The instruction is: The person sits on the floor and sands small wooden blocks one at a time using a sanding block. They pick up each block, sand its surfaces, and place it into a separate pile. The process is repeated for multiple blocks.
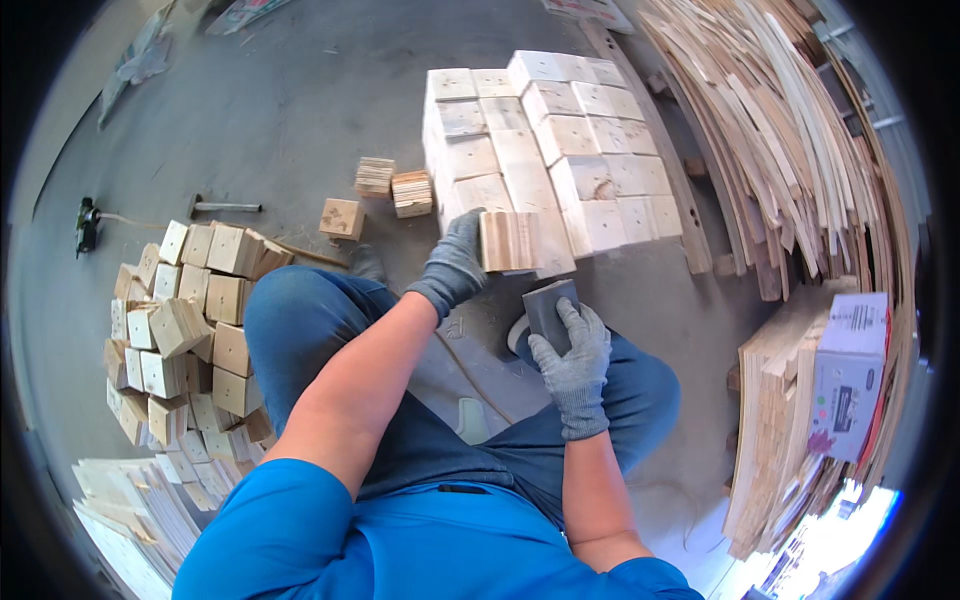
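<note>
Both hands wear grey knit gloves. My left hand (pixel 456 262) is closed on a layered plywood block (pixel 511 242), gripping it from its left side, at the near edge of a large stack of pale wooden blocks (pixel 590 140). Over my right knee, my right hand (pixel 578 358) is closed around a dark grey flat rectangular pad (pixel 549 308); its material cannot be made out. The pad and the held block are apart. Left of the stack, three loose blocks sit on the floor: one block (pixel 342 219) with its flat face up and two with striped layers (pixel 376 176) showing.
At left is a heap of wooden blocks (pixel 215 300), with a hammer (pixel 225 207) and a green-black tool (pixel 88 226) beyond it. Long wood strips (pixel 740 120) are piled at right, near a white-purple carton (pixel 850 375). A cord (pixel 470 375) runs between my legs.
</note>
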The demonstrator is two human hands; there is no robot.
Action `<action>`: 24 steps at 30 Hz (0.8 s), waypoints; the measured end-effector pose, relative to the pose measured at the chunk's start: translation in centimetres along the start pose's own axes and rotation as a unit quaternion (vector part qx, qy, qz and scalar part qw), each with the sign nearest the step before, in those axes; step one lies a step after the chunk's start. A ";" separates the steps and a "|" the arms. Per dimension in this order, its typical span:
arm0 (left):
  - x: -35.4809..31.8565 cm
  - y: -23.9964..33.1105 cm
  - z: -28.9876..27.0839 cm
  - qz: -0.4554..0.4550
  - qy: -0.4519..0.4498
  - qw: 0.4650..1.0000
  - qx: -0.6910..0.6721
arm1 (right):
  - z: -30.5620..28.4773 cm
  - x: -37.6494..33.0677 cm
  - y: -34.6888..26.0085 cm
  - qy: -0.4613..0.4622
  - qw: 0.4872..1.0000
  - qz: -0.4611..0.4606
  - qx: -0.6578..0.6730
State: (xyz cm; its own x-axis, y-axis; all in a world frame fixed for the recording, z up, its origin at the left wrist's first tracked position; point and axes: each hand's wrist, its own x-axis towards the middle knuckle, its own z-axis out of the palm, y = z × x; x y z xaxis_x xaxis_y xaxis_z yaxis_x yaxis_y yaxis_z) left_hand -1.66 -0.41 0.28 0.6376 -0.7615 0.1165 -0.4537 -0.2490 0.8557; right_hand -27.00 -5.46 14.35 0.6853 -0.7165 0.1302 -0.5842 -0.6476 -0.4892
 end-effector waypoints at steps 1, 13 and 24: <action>0.0 -1.1 0.3 0.007 0.008 1.000 -0.015 | -0.3 -0.1 0.3 0.000 1.000 0.010 0.006; -0.2 3.4 -4.4 -0.014 -0.061 0.998 0.017 | 0.7 -0.8 2.2 0.017 0.994 0.055 0.095; 1.7 4.6 -4.4 -0.035 -0.106 0.993 0.041 | 0.7 -0.6 2.6 0.020 0.993 0.073 0.092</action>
State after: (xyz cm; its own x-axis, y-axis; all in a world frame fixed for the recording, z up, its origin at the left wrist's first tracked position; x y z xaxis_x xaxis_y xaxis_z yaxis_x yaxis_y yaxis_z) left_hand 0.11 -0.21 6.60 0.5280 -0.8473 -0.0571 -0.4686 -0.3468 0.8125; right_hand -28.67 -6.52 12.41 0.5794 -0.8113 0.0786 -0.5838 -0.4804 -0.6545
